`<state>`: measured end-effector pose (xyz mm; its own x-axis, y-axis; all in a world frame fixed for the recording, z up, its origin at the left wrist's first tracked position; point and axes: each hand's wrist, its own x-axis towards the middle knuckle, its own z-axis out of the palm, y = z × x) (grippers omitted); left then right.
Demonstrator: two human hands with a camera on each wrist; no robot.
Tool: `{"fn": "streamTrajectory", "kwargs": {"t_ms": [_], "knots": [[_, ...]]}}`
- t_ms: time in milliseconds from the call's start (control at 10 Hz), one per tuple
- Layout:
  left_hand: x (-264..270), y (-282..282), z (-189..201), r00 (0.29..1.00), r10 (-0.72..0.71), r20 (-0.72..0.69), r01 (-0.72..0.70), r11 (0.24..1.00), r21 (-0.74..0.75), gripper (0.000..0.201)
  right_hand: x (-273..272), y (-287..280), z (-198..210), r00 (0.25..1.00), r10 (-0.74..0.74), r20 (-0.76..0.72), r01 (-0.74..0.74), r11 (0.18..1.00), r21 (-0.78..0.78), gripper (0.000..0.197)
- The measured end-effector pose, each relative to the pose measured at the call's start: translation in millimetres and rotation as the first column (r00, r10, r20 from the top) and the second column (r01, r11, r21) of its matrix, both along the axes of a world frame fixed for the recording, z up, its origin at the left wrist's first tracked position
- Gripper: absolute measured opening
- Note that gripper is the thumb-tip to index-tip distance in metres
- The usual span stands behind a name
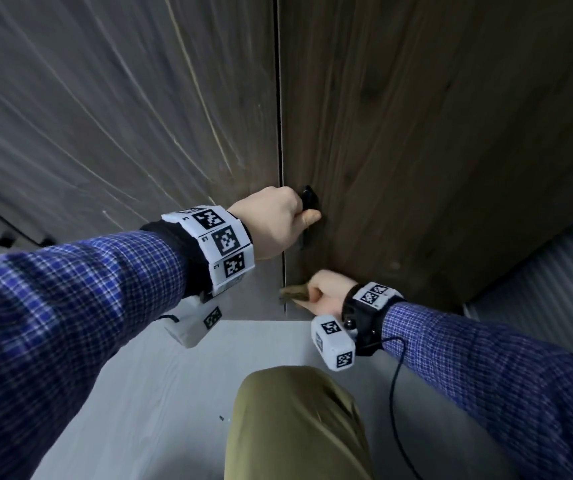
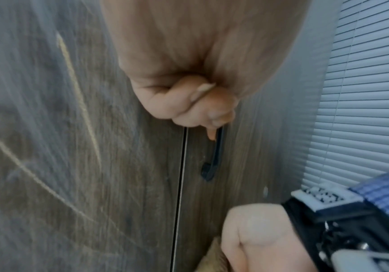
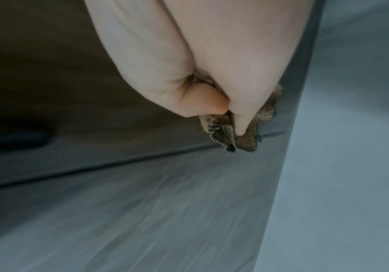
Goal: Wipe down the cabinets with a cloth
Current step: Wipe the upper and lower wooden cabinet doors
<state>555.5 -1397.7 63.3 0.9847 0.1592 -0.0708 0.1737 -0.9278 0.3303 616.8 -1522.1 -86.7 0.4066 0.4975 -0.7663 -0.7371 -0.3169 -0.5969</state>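
1. I'm watching the left hand (image 1: 275, 220) gripping the black handle (image 1: 309, 202) of the dark wood cabinet door (image 1: 434, 133); the fingers are curling round the bar and the thumb is lying across its front.
2. From the left wrist view, the handle (image 2: 214, 158) is running down the door just beside the seam (image 2: 180, 174) between the two panels, its lower end showing below the fist.
3. I'm seeing the right hand (image 1: 326, 292) lower down, bunching the brown cloth (image 1: 293, 294) in a tight pinch, thumb pressing it against the curled fingers.
4. The cloth is sitting near the bottom of the doors, right at the seam, close above the pale floor (image 1: 160, 393); I cannot tell whether it is touching the wood.
5. In the right wrist view the cloth (image 3: 240, 136) is poking out past the thumb, stitched edge showing.
6. The grey cabinet panel (image 1: 105, 116) is standing left of the seam, and slatted blinds (image 2: 363, 92) are hanging on the right.
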Motion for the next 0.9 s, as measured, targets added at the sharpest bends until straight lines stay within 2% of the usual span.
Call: {"fn": "streamTrajectory", "kwargs": {"t_ms": [100, 200, 300, 400, 500, 600, 700, 800, 900], "knots": [[-0.6, -0.8, 1.0, 1.0, 0.009, -0.021, -0.009, 1.0, 0.003, 0.055, 0.4, 13.7, 29.2, 0.989, -0.091, -0.12, 0.11, 0.982, 0.155, 0.028], [-2.1, -1.7, 3.1, 0.999, 0.027, -0.023, -0.027, 1.0, 0.011, 0.053, 8.3, -2.5, 71.3, 0.977, -0.108, -0.185, 0.158, 0.945, 0.285, 0.017], [-3.7, -5.0, 2.8, 0.999, 0.047, -0.025, -0.047, 0.999, 0.003, 0.051, 7.7, -19.0, 88.8, 0.979, -0.074, -0.188, 0.146, 0.905, 0.401, 0.023], [-3.8, -5.4, 2.9, 0.998, 0.052, -0.021, -0.052, 0.999, -0.002, 0.05, 1.7, -12.3, 73.1, 0.998, -0.051, 0.025, 0.039, 0.934, 0.356, 0.028], [-4.0, -4.6, 3.3, 0.998, 0.047, -0.031, -0.047, 0.999, -0.005, 0.051, -1.0, 6.5, 33.1, 0.993, -0.109, -0.036, 0.114, 0.961, 0.251, 0.031], [-3.8, -3.4, 2.8, 0.997, 0.053, -0.054, -0.053, 0.999, 0.0, 0.052, -7.2, 21.3, -5.9, 0.994, -0.1, -0.041, 0.104, 0.988, 0.115, 0.068], [-0.6, -3.1, 4.4, 0.995, 0.061, -0.079, -0.062, 0.998, -0.003, 0.051, -4.5, 24.8, -41.7, 0.993, -0.087, -0.073, 0.088, 0.996, 0.01, 0.078], [0.7, -2.2, 3.4, 0.993, 0.059, -0.103, -0.06, 0.998, -0.002, 0.05, -0.1, 19.7, -68.4, 0.992, -0.048, -0.117, 0.041, 0.997, -0.065, 0.061], [0.9, -0.8, -0.4, 0.994, 0.055, -0.095, -0.058, 0.998, -0.025, 0.048, 12.6, -1.3, -99.1, 0.993, -0.08, -0.085, 0.066, 0.985, -0.157, 0.067]]}}
